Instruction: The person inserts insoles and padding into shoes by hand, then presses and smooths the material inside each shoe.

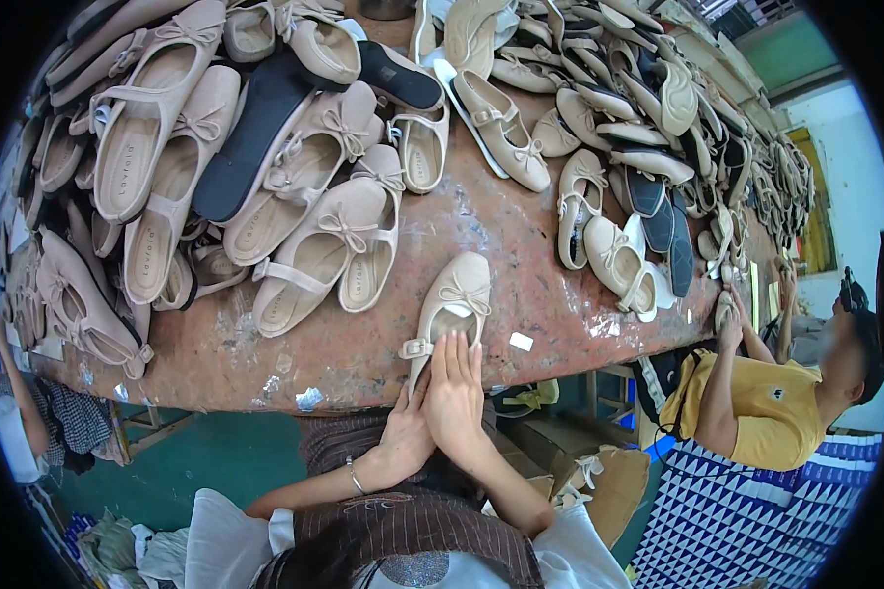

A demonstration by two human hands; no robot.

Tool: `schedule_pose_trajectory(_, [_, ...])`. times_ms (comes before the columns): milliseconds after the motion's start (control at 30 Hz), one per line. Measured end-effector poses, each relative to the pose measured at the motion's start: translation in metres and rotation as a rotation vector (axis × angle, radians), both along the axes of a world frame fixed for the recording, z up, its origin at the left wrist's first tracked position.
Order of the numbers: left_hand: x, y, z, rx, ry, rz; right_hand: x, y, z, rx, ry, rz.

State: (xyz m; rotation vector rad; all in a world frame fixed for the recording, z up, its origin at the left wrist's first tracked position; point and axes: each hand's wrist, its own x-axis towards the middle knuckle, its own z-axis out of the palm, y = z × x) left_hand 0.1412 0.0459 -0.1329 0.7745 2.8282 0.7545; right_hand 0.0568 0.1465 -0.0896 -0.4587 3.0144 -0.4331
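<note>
A beige flat shoe (454,294) with a small bow and a buckled strap lies at the near edge of the worn brown table (521,255), toe pointing away from me. My right hand (455,391) lies flat over its heel end, fingers together and stretched along the shoe. Just beside it, my left hand (405,437), a thin bracelet on its wrist, grips the heel from the left and underneath, below the strap buckle. The heel itself is hidden under both hands.
Piles of beige shoes (295,206) and dark soles (250,137) cover the table's left, back and right. A small white tag (522,341) lies near the edge. A person in a yellow shirt (756,412) sits at the right; another person's arm (25,412) shows at the left.
</note>
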Motion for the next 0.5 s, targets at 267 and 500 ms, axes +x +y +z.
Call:
schedule_pose_trajectory(267, [-0.005,0.002,-0.004,-0.067,-0.040,-0.012,-0.035,0.003,-0.047,0.240,0.572,-0.070])
schedule_pose_trajectory(500, [-0.008,0.001,-0.002,-0.020,-0.021,0.008,-0.041,0.004,-0.051,0.203,0.519,-0.066])
